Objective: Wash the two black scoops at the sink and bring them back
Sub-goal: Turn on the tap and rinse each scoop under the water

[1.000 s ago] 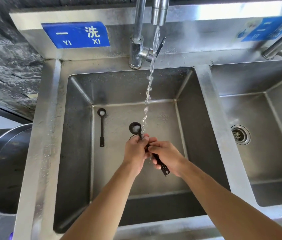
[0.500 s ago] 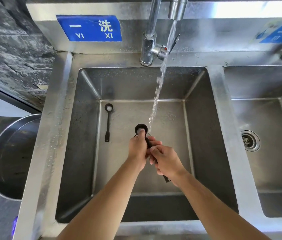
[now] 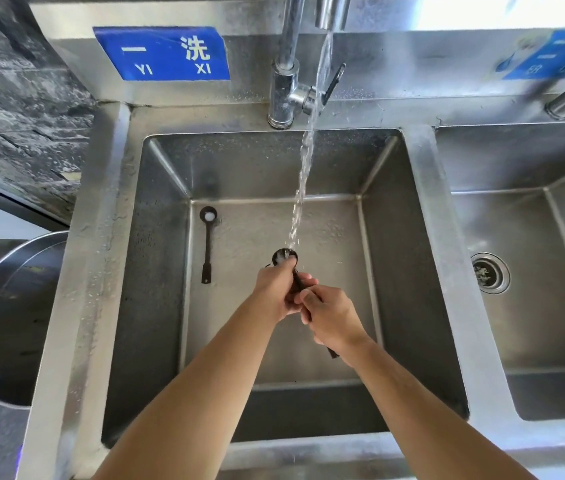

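Observation:
Both my hands hold one black scoop over the middle of the left sink basin. Its round bowl sits right under the running water stream. My left hand grips it just below the bowl, with a fingertip at the bowl's rim. My right hand is closed around the handle, whose end sticks out beneath the wrist. The second black scoop lies flat on the basin floor to the left, bowl toward the back with something white in it.
The faucet stands behind the basin, its black lever at the right. A second basin with a drain lies to the right. A round steel basin sits left of the sink. Blue signs hang on the backsplash.
The scoop's bowl has come fully under the water stream, and my left fingers have shifted up to its rim. The view has drifted slightly; the second scoop has not moved.

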A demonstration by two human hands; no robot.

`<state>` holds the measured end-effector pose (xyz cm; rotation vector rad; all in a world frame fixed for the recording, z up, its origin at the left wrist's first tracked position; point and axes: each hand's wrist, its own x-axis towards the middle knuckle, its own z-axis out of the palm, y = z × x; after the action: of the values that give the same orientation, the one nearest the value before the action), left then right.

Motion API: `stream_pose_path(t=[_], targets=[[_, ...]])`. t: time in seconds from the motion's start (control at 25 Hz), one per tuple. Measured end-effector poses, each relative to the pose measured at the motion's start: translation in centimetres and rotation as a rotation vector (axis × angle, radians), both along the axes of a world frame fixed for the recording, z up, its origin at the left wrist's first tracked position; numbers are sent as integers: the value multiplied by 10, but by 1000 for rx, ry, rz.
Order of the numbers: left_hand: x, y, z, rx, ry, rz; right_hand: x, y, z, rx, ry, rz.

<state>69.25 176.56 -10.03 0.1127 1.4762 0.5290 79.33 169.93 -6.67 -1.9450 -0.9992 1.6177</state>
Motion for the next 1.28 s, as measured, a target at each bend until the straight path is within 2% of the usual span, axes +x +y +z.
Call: stream_pose_path(t=[0.2, 0.44, 0.52, 0.64, 0.72, 0.96, 1.16, 1.28], targets=[[-1, 4, 0, -52, 22, -30, 1, -1, 1, 58, -90, 58], [-14, 1, 2, -76, -112, -158, 9, -6, -4, 92, -181, 114], [-16, 1, 1, -38, -84, -106, 11, -8, -6, 94, -196, 133], [-10, -1, -6, 122, 63, 4, 9, -8, -6, 111, -213, 162], [-5, -4, -7, 163, 63, 93, 5, -7, -6, 119, -220, 163], [-2, 6, -3, 124, -237, 130, 7, -2, -6, -11, -129, -24], [6, -1, -6, 98, -213, 130, 9, 1, -11, -52, -117, -55], [0, -2, -6, 80, -339, 235, 7, -2, -13, -61, -25, -73]])
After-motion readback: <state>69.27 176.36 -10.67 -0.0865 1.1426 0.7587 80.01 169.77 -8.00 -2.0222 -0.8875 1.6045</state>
